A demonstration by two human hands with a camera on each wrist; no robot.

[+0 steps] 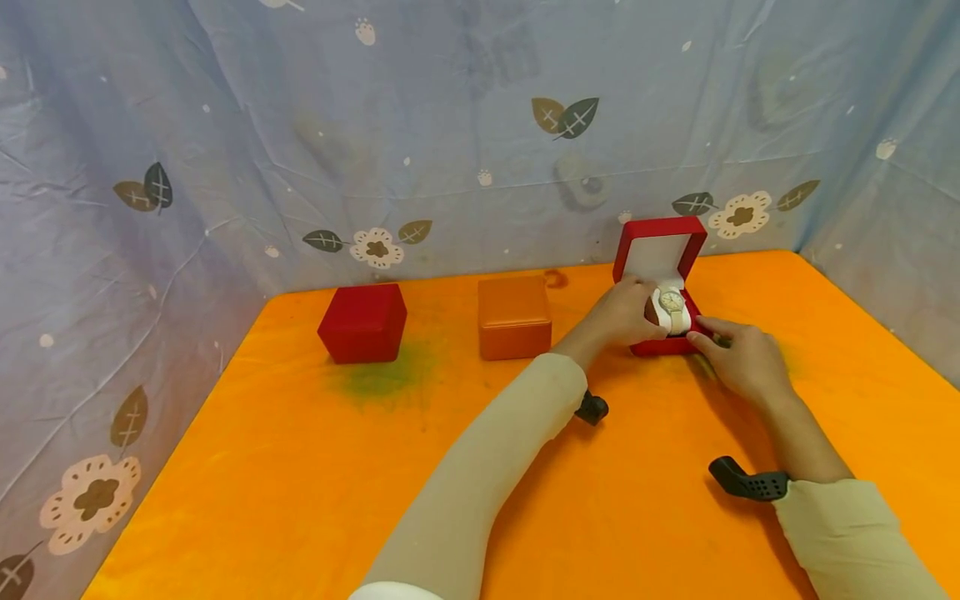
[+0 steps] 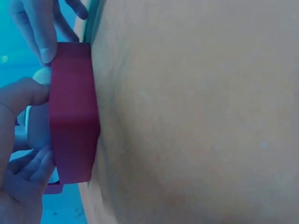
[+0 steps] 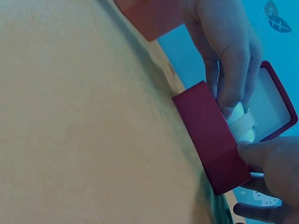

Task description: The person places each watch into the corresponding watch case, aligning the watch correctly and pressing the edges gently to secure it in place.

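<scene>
An open red watch box stands at the back right of the orange table, its white-lined lid raised. Inside sits a wristwatch with a pale dial and strap, wrapped round a white cushion. My left hand reaches into the box from the left and pinches the cushion between thumb and fingers; its far fingertips are partly hidden. My right hand grips the box's right side, with the thumb on the front rim and some fingers along the side wall.
A closed red box stands at the left on the table. Between it and the open box is a closed orange box. A patterned curtain hangs behind and along both sides. Black wrist mounts jut from the wrists.
</scene>
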